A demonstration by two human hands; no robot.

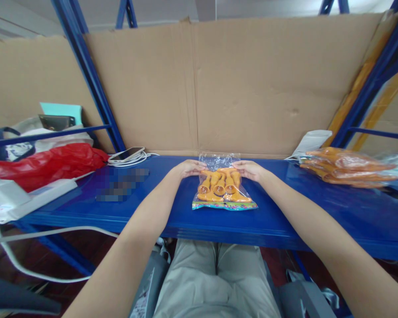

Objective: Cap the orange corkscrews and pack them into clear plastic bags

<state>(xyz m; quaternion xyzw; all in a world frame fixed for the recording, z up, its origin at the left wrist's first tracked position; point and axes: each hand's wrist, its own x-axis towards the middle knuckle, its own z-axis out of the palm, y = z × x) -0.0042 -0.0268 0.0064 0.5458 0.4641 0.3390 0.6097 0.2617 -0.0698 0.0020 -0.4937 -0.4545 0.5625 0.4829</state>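
Observation:
A clear plastic bag [223, 187] holding several orange toy pieces lies flat on the blue shelf [172, 212], a colourful card strip along its near edge. My left hand [189, 168] pinches the bag's far left part near its top opening. My right hand [250, 169] pinches the far right part in the same way. Both hands are closed on the plastic, and both forearms reach in from below.
A pile of filled orange bags [346, 165] sits at the right. A phone with a white cable [128, 155] lies at the back left, beside a red bag [49, 163] and white items. Brown cardboard [239, 84] walls the back. Blue rack posts [93, 84] stand left and right.

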